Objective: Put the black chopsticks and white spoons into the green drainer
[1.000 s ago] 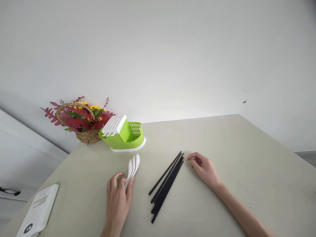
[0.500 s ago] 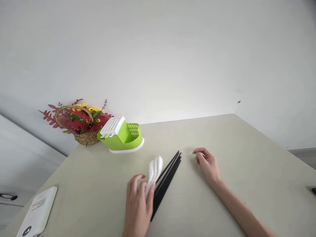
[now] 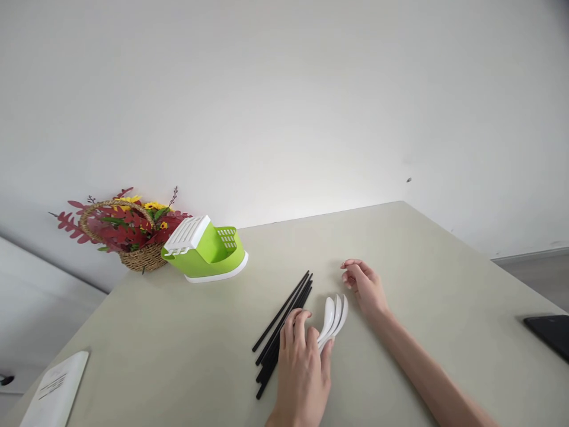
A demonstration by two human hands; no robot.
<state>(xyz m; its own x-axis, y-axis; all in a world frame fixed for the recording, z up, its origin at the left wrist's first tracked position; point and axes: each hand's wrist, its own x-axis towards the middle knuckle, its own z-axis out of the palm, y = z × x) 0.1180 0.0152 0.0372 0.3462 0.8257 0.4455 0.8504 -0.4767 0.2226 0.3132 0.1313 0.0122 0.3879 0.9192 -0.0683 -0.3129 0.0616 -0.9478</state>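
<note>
My left hand (image 3: 302, 367) grips white spoons (image 3: 335, 317) by their handles between thumb and fingers. Three spoon bowls fan out past the fingertips, pointing away from me; the handles are mostly covered by the hand. Several black chopsticks (image 3: 278, 332) lie in a loose slanting bundle on the table, just left of the spoons, and the left hand covers part of them. My right hand (image 3: 364, 287) rests to the right of the spoons, fingers loosely bent and a little apart, with nothing visible in it.
A green and white utensil holder (image 3: 213, 261) stands at the back left, beside a woven basket (image 3: 142, 259) of red and yellow flowers. A white device (image 3: 56, 391) lies at the near left. A black phone (image 3: 549, 333) is at the right edge. Behind the table (image 3: 178, 344) rises a wall.
My left hand has carried the spoons rightward across the chopsticks to their right side. The view has turned slightly right, bringing the phone further in. My right hand stays almost the same.
</note>
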